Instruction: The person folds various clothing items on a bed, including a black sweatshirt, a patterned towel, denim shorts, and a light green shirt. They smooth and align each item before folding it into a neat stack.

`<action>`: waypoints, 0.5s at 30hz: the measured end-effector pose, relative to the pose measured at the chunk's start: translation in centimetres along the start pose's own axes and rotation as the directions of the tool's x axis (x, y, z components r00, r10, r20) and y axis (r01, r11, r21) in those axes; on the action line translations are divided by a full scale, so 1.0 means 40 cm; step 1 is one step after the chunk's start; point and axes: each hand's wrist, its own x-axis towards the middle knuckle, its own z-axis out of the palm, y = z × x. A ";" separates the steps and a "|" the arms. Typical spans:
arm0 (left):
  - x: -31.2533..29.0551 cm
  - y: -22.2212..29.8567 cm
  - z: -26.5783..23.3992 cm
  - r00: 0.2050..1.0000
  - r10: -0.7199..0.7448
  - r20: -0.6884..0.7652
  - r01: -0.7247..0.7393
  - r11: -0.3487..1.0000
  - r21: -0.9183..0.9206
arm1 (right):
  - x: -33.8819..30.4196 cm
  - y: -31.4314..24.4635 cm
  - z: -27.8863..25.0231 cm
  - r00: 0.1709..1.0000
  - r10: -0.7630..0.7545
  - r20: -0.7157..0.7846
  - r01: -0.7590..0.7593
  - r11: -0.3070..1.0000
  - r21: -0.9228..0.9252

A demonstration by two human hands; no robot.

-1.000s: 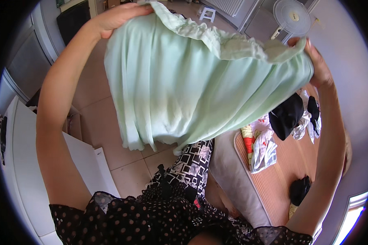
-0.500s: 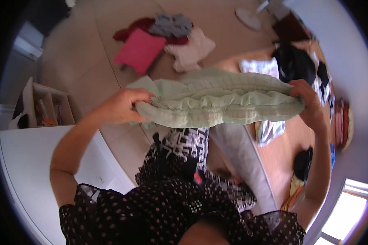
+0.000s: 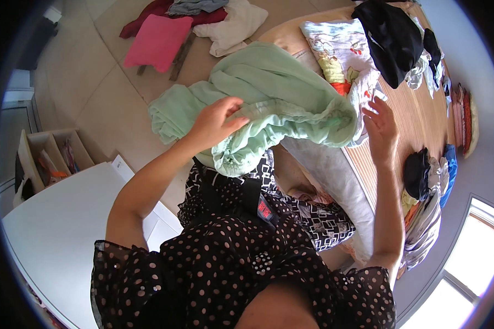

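Note:
A pale green garment with a gathered elastic waistband [image 3: 269,74] is draped loosely across the middle, over my lap and the edge of the wooden surface. Whether it is a skirt or trousers I cannot tell. My left hand [image 3: 218,119] rests at the waistband's left part, thumb and fingers apart and not closed on the cloth. Just beyond the waistband's right end, my right hand [image 3: 381,126] is raised with its fingers spread, holding nothing. Behind it lies a folded white printed cloth [image 3: 335,41] with colourful figures, partly covered by the green garment.
On the wooden surface [image 3: 417,118] sit black clothing [image 3: 389,41] and a black bundle [image 3: 416,172]. A pink cushion-like piece [image 3: 158,43] and a white garment [image 3: 233,24] lie at the far left. A white tabletop [image 3: 66,225] and an open compartment box [image 3: 55,156] stand left.
The green waistband, stretched between both hands before, is let go and has sunk toward my lap. Both hands have opened. My view has tilted and shifted.

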 end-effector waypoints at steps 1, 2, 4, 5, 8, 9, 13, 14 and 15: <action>0.019 0.006 0.015 0.997 0.075 -0.031 -0.072 0.993 0.088 | -0.026 0.026 0.012 0.994 0.038 -0.101 -0.025 0.992 0.121; 0.030 0.016 0.028 0.994 0.096 -0.046 -0.089 0.988 0.128 | -0.071 0.055 0.027 0.983 0.163 -0.086 -0.147 0.976 0.162; 0.054 0.025 0.050 0.988 0.147 -0.057 -0.133 0.971 0.200 | -0.155 0.085 0.083 0.912 0.406 0.052 -0.409 0.896 0.174; 0.057 0.031 0.054 0.990 0.141 -0.012 -0.137 0.974 0.183 | -0.188 0.085 0.124 0.847 0.505 0.167 -0.527 0.839 0.136; 0.052 0.031 0.065 0.986 0.128 0.106 -0.143 0.979 0.145 | -0.255 0.152 0.232 0.926 0.331 0.183 -0.345 0.937 0.055; 0.045 0.040 0.051 0.986 0.118 0.115 -0.128 0.988 0.084 | -0.245 0.129 0.243 0.936 0.309 0.167 -0.314 0.949 0.007; 0.025 0.102 -0.075 0.965 0.261 -0.005 -0.261 0.965 -0.022 | -0.196 0.106 0.285 0.881 0.470 0.055 -0.453 0.804 0.385; 0.022 0.126 -0.114 0.956 0.276 -0.103 -0.276 0.961 0.019 | -0.181 0.100 0.288 0.883 0.470 -0.002 -0.385 0.724 0.572; 0.022 0.151 -0.163 0.943 0.280 -0.181 -0.272 0.960 0.064 | -0.157 0.094 0.278 0.865 0.500 -0.047 -0.363 0.686 0.630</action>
